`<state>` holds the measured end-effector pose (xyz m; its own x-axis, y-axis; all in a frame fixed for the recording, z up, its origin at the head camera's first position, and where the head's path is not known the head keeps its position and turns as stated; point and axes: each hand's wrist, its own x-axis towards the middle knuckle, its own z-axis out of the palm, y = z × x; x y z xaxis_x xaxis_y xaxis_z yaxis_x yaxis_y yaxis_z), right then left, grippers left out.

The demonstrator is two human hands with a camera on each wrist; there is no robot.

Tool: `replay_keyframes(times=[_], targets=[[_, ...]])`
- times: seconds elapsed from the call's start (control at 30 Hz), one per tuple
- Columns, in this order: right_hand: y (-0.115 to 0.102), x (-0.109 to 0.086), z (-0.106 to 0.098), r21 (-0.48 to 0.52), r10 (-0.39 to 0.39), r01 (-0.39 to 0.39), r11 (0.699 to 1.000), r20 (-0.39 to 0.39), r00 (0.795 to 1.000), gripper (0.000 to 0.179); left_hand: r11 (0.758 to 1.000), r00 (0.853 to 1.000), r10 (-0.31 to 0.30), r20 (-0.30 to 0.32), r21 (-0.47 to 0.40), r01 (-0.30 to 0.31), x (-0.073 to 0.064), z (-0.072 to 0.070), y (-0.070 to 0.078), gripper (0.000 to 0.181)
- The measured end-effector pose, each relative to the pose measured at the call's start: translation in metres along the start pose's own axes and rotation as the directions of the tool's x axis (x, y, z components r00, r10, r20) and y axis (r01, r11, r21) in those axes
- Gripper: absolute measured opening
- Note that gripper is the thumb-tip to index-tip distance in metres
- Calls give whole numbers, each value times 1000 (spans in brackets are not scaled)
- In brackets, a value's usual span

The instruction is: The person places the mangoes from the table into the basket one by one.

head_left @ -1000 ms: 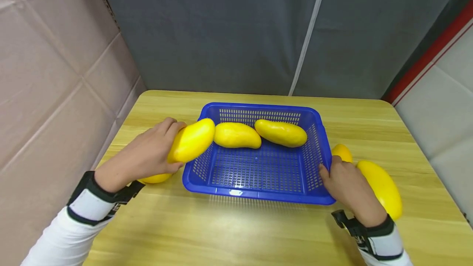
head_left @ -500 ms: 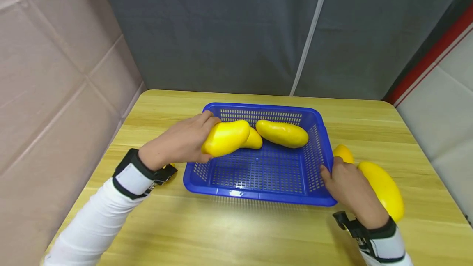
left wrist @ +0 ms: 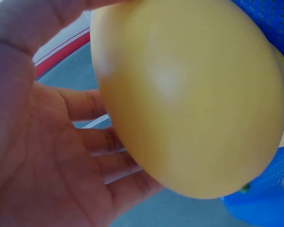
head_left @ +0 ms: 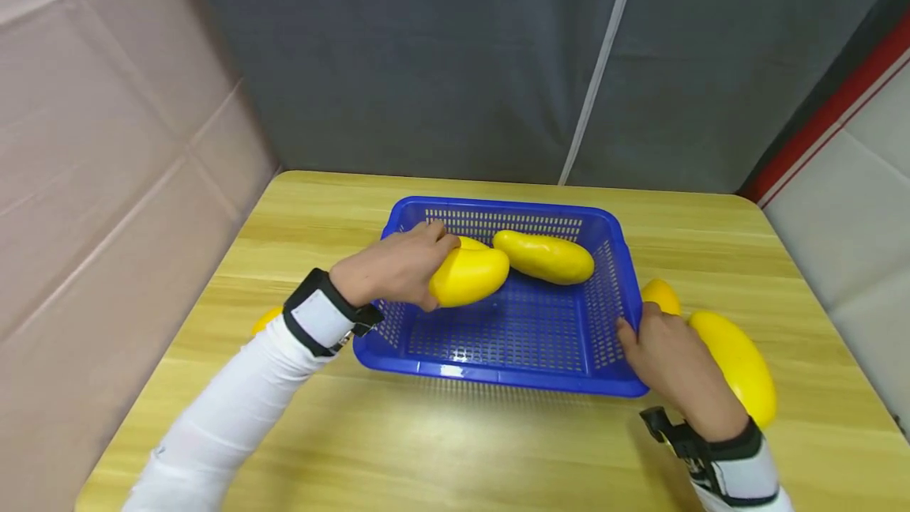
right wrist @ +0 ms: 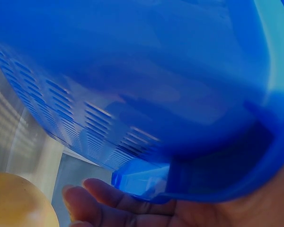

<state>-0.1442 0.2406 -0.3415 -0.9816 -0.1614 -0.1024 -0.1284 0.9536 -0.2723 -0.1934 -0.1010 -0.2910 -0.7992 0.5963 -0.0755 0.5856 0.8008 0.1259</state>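
My left hand (head_left: 401, 263) holds a yellow mango (head_left: 471, 279) over the left half of a blue plastic basket (head_left: 498, 380). Fingers and thumb lie on opposite sides of the fruit, which fills much of the left wrist view (left wrist: 189, 94). Behind it a second mango is mostly hidden, and a third mango (head_left: 543, 257) lies in the basket's back right. My right hand (head_left: 675, 362) grips the basket's right rim, thumb on the inside; in the right wrist view its fingers (right wrist: 118, 201) show under the rim.
Right of the basket, two mangoes lie on the wooden table (head_left: 462, 449): a partly hidden one (head_left: 661, 295) and a larger one (head_left: 739, 366). Another mango (head_left: 266, 320) peeks out behind the left forearm. A grey curtain (head_left: 426, 62) hangs behind the table.
My left hand has carried its mango rightward from beside the basket's left rim to over the inside, now covering much of the mango behind. The right hand has stayed on the rim.
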Motion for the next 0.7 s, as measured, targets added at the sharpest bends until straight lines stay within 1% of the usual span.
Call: replay_keyframes(times=[0.07,0.17,0.27,0.4,0.47,0.63,0.7], targets=[[1,-1,0,-3,1,-1,1000,-3,1000,43,1000,1000,16,11,10,-16,5,3,-1,76],[1,-1,0,-6,-1,1,1000,-9,1000,43,999,999,19,45,32,-21,10,7,-2,77],[0,-1,0,0,1,-1,1000,-4,1000,44,997,996,11,91,77,-18,16,10,0,79],[0,-1,0,6,4,-4,1000,1,1000,44,989,988,9,152,143,-31,23,14,4,83],[0,-1,0,8,6,-6,1000,4,1000,44,985,985,10,172,169,-40,26,17,5,84],[-1,-1,-1,10,2,-2,1000,-5,1000,43,981,979,7,203,189,-46,32,23,8,85],[-1,-1,-1,8,0,0,1000,-10,1000,43,981,976,-6,219,190,-36,34,24,11,86]])
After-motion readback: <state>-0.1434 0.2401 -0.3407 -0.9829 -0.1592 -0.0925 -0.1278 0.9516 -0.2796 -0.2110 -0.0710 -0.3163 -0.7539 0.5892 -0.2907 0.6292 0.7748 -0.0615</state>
